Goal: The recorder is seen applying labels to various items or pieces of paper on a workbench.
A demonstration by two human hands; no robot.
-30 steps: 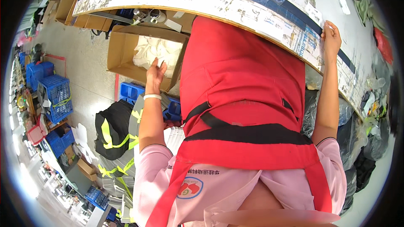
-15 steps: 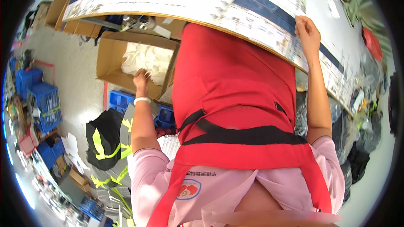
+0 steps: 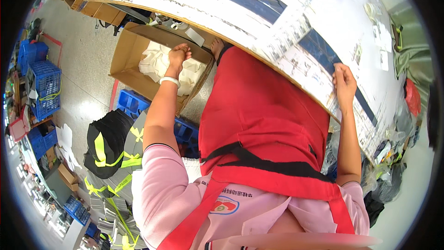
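Note:
My left hand [image 3: 179, 57], with a white band at the wrist, is raised over an open cardboard box [image 3: 124, 60]. Crumpled white sheets [image 3: 152, 60] lie inside the box. The fingers are curled together, and anything between them is too small to make out. On the white-covered table [image 3: 231, 25], my right hand [image 3: 345, 82] rests by a dark blue strip [image 3: 319, 46]. Its thumb and fingertips are pinched together at the strip; what they hold, if anything, does not show.
Blue crates [image 3: 45, 88] stand at the far left. Black and grey bundles tied with yellow-green bands [image 3: 108, 148] lie beside my left arm. Clear plastic bags [image 3: 393, 176] and a red bag [image 3: 411, 96] are past the table's right side. A blue tray [image 3: 132, 103] sits by the box.
My left hand has lifted from low over the white sheets, moving up and right. My right hand appears lower in the picture, still at the blue strip. The whole view has shifted.

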